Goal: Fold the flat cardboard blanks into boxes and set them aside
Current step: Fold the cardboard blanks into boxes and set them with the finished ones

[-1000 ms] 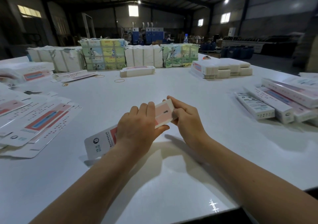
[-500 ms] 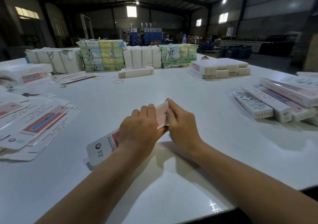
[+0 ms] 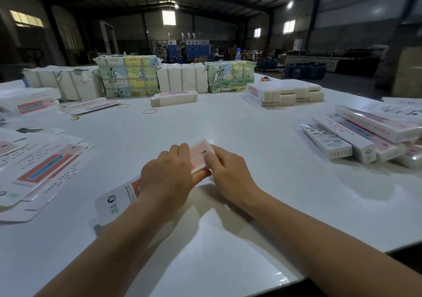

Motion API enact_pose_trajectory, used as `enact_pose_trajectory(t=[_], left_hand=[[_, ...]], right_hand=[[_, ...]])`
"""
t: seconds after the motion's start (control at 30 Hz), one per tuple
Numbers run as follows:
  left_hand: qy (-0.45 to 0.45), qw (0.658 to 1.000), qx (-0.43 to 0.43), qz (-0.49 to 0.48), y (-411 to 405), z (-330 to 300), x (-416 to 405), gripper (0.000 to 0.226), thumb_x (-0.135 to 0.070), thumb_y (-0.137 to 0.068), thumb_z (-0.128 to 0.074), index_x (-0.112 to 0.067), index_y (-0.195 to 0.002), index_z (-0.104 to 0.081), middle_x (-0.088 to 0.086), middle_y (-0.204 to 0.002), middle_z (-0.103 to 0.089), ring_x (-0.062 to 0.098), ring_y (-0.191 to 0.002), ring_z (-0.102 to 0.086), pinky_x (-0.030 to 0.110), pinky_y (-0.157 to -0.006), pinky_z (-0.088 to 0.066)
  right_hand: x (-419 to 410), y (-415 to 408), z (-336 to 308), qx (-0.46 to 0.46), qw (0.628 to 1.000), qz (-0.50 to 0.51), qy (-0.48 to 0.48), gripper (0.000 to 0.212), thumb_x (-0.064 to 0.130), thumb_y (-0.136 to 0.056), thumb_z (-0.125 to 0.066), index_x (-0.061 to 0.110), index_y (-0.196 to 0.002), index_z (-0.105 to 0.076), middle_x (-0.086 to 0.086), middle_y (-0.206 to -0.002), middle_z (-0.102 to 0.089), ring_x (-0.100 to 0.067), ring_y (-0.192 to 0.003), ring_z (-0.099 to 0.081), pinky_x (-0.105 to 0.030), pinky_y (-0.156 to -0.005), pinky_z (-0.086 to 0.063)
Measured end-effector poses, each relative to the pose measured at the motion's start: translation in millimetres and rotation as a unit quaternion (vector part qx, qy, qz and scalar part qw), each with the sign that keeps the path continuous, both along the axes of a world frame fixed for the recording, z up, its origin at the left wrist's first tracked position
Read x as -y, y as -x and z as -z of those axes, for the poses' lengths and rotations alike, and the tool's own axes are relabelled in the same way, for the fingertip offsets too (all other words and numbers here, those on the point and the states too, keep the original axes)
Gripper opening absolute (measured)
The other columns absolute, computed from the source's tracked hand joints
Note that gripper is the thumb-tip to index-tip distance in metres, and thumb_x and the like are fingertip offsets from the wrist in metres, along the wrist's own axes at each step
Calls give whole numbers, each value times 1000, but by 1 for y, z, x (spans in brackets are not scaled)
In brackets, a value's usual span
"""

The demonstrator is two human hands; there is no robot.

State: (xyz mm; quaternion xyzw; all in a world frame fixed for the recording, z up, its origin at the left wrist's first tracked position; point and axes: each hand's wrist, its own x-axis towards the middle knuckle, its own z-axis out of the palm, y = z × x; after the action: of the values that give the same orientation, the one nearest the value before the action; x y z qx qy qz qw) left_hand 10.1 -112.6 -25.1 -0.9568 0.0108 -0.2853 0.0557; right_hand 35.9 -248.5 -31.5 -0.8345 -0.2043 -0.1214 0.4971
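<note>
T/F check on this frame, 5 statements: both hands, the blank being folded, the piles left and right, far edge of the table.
1. Both hands hold the same cardboard blank. True: the left hand lies over its middle and the right hand works its far end.
2. The right hand rests idle on the table. False: its fingers are on the blank's pink end.
3. Flat printed blanks lie spread to the person's left. True.
4. The folded boxes are stacked to the person's left. False: they are piled on the right.
5. Wrapped bundles stand in a row along the table's far side. True.
</note>
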Motion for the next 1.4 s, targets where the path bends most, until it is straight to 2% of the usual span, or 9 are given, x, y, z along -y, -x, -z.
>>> enact_pose_trajectory(t=[0.07, 0.13, 0.2, 0.3, 0.47, 0.73, 0.97, 1.2, 1.4], left_hand=[[9, 1000, -15, 6, -1, -3, -5, 70, -76, -76, -18, -23, -114, -41, -6, -103, -53, 16, -86, -53, 28, -59, -34], [13, 999, -30, 20, 0, -9, -10, 61, -73, -78, -29, -24, -112, -42, -6, -101, -53, 17, -87, -54, 29, -59, -34], [-3, 996, -25, 85, 5, -11, -14, 54, -68, -79, -47, -25, -111, -44, -6, -100, -54, 18, -87, -57, 30, -60, -39], [-5, 980, -25, 198, 2, -4, -29, 67, -62, -70, -67, -20, -121, -55, -2, -100, -63, 20, -83, -62, 31, -62, -49], [-1, 982, 18, 187, -38, 20, -63, 77, -69, -71, -50, -14, -125, -53, 8, -113, -63, 27, -93, -60, 41, -77, -50], [155, 965, 9, 211, -90, 60, -87, 58, -71, -79, -43, -30, -118, -55, -3, -119, -52, 29, -111, -50, 55, -91, -44], [121, 965, -18, 233, -85, 63, -79, 50, -69, -79, -43, -43, -121, -50, -24, -120, -42, 21, -112, -49, 51, -88, -48], [117, 969, -23, 217, -62, 51, -56, 43, -60, -79, -45, -30, -106, -61, -26, -108, -46, 13, -98, -51, 42, -76, -48], [157, 963, -60, 209, -39, 33, -29, 36, -57, -76, -40, -36, -89, -66, -18, -94, -55, 15, -90, -55, 45, -74, -50]], right_hand=[[1, -2, 0, 21, 1000, -11, 11, 23, 23, -98, -44, 11, -111, -60, -6, -106, -66, -13, -92, -56, -25, -82, -42], [2, 0, -3, 56, 997, -41, 25, 49, 18, -93, -53, 16, -140, -41, -2, -146, -42, -7, -128, -36, -11, -102, -26], [5, -1, -6, 104, 986, -92, 89, 72, 12, -86, -61, 18, -149, -27, -1, -157, -20, -12, -143, -14, -12, -112, -10], [9, -4, -7, 150, 954, -123, 227, 72, 21, -85, -66, 13, -148, -31, -11, -150, -34, -28, -138, -26, -39, -115, -22], [15, -13, -14, 207, 917, -43, 339, 66, 35, -92, -58, 27, -149, -27, -16, -126, -49, -32, -110, -44, -39, -84, -38], [149, -55, -65, 190, 923, 255, 216, 34, 34, -95, -49, 25, -126, -58, -13, -115, -55, -32, -101, -50, -40, -82, -44], [280, -70, -38, 113, 837, 484, 230, 35, 26, -96, -44, 23, -127, -60, -15, -118, -53, -27, -105, -41, -41, -93, -35], [282, -71, -27, 18, 809, 501, 306, 38, 31, -96, -43, 24, -131, -53, -12, -145, -34, -32, -135, -23, -60, -111, -14], [168, -62, -60, 143, 899, 301, 285, 36, 22, -92, -47, 21, -126, -59, -6, -138, -49, -27, -130, -36, -48, -108, -26]])
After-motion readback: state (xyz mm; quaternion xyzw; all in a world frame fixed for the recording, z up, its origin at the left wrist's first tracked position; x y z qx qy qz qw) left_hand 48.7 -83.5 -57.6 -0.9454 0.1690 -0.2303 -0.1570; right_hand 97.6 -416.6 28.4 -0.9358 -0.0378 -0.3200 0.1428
